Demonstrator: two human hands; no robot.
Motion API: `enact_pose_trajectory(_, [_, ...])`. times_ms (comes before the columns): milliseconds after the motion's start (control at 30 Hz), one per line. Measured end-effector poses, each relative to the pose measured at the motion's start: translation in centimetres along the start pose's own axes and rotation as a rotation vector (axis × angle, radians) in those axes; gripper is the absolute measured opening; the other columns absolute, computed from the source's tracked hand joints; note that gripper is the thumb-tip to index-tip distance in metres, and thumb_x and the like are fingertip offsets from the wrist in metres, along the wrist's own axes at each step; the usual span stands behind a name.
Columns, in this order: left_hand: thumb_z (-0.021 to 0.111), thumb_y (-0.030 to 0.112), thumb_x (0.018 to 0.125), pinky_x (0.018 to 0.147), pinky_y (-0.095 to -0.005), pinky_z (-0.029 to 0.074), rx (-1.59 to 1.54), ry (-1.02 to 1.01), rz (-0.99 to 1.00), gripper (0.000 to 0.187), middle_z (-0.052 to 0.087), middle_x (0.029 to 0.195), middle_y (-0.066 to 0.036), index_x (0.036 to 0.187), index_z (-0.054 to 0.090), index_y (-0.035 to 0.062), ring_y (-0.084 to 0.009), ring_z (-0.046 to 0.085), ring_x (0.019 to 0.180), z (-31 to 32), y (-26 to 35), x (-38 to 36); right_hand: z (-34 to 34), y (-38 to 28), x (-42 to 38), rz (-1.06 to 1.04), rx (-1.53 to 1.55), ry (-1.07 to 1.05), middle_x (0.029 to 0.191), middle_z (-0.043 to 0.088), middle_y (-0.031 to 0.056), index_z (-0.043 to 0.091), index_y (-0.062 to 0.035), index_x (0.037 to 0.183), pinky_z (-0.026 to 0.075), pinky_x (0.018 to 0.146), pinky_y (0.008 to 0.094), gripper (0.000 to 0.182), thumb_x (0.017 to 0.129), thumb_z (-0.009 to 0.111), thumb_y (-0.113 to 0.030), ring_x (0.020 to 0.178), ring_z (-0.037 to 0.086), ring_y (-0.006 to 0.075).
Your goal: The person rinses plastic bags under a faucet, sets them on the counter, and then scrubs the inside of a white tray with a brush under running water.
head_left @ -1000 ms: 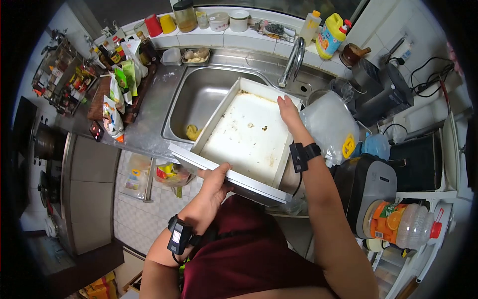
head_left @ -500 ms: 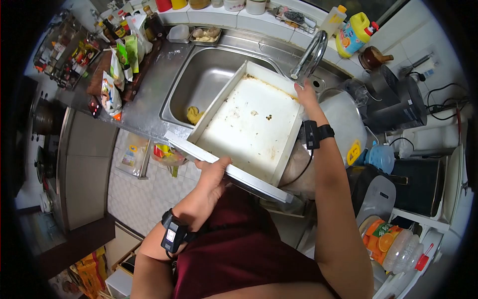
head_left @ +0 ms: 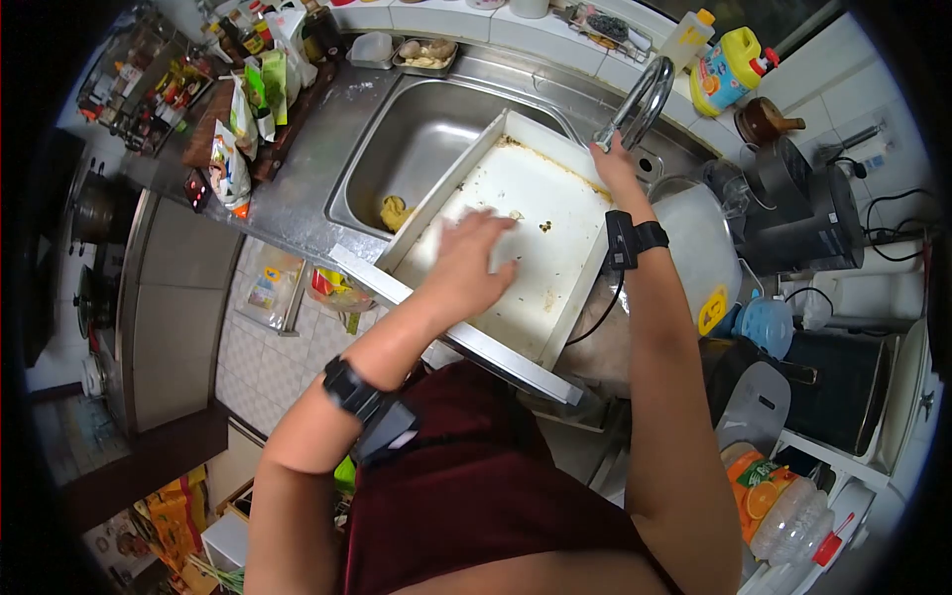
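Note:
A white drawer (head_left: 511, 238) with dirty specks and brown residue on its inside lies slanted over the right part of the steel sink (head_left: 436, 129). Above its bottom, my left hand (head_left: 471, 263) hovers with fingers spread, blurred by motion and holding nothing. My right hand (head_left: 617, 167) is at the drawer's far right corner, thumb and fingers closed around the end of the faucet spout (head_left: 652, 99). A crumpled yellow cloth or sponge (head_left: 395, 212) rests in the sink's near left corner.
Food packets (head_left: 230, 174) and bottles stand on the left counter. Two small containers (head_left: 424, 55) sit behind the sink. A yellow detergent jug (head_left: 727, 74) is on the ledge. At right are a large pale lid (head_left: 689, 233), a dark appliance (head_left: 808, 218) and an orange-labelled bottle (head_left: 773, 496).
My left hand has let go of the drawer's front edge and moved over its inside. My right hand has shifted from the drawer's far corner up to the faucet spout.

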State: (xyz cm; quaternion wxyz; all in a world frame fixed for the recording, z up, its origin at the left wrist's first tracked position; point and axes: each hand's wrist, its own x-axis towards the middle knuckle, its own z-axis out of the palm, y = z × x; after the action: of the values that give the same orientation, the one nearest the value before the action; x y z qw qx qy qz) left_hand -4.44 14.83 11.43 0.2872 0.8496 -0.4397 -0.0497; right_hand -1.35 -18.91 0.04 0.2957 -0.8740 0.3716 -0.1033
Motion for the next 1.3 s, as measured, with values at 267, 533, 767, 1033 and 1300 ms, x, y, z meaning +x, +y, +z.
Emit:
enact_pose_trajectory(267, [0.058, 0.02, 0.083, 0.085, -0.0285, 0.042, -0.56, -0.519, -0.461, 0.035, 0.058, 0.107, -0.012, 0.113, 0.055, 0.0042, -0.0193, 0.054, 0.098, 6.6, -2.9, 3.5, -0.5, -0.1, 0.1, 0.006, -0.037, -0.017, 0.132, 0.037, 0.0274, 0.022, -0.0033, 0.138, 0.035, 0.098, 0.0372, 0.071, 0.084, 0.052, -0.039, 0.12, 0.041, 0.0384])
enact_pose_trajectory(533, [0.058, 0.019, 0.082, 0.085, -0.0265, 0.041, -0.613, -0.361, -0.608, 0.035, 0.058, 0.107, -0.009, 0.114, 0.054, 0.004, -0.0164, 0.053, 0.098, 5.3, -4.3, 5.9, -1.3, -0.2, 0.2, -0.14, 0.124, -0.165, 0.148, 0.011, 0.0147, 0.016, -0.0022, 0.14, 0.02, 0.107, 0.0295, 0.07, 0.088, 0.047, -0.037, 0.134, 0.019, 0.0258])
enact_pose_trajectory(767, [0.057, 0.023, 0.076, 0.09, -0.037, 0.042, -0.297, -0.202, -0.699, 0.048, 0.055, 0.111, -0.022, 0.119, 0.05, 0.0028, -0.0338, 0.053, 0.106, 6.1, -7.3, 6.9, 1.7, 2.0, 2.5, -0.369, 0.057, -0.164, 0.147, 0.008, 0.0188, 0.018, 0.0, 0.139, 0.009, 0.11, 0.0318, 0.063, 0.091, 0.041, -0.034, 0.136, 0.009, 0.0292])
enact_pose_trajectory(1033, [0.055, 0.029, 0.078, 0.097, -0.0383, 0.037, 0.032, -0.407, -0.632, 0.053, 0.046, 0.124, -0.023, 0.123, 0.047, 0.0039, -0.0351, 0.045, 0.115, 5.6, -7.4, 7.3, 2.1, 1.8, 3.6, -0.433, 0.182, -0.355, 0.148, 0.008, 0.0137, 0.016, -0.0006, 0.139, 0.01, 0.109, 0.0302, 0.061, 0.093, 0.04, -0.032, 0.137, 0.009, 0.0251])
enact_pose_trajectory(1300, [0.055, 0.03, 0.077, 0.097, -0.0376, 0.037, -0.007, -0.476, -0.605, 0.053, 0.048, 0.122, -0.021, 0.123, 0.047, 0.0051, -0.0348, 0.045, 0.115, 5.9, -7.3, 7.4, 0.8, 2.3, 0.9, -0.04, 0.806, -0.366, 0.125, 0.045, 0.0162, 0.04, 0.0017, 0.124, 0.034, 0.098, 0.0285, 0.04, 0.094, 0.044, -0.023, 0.113, 0.045, 0.0218])
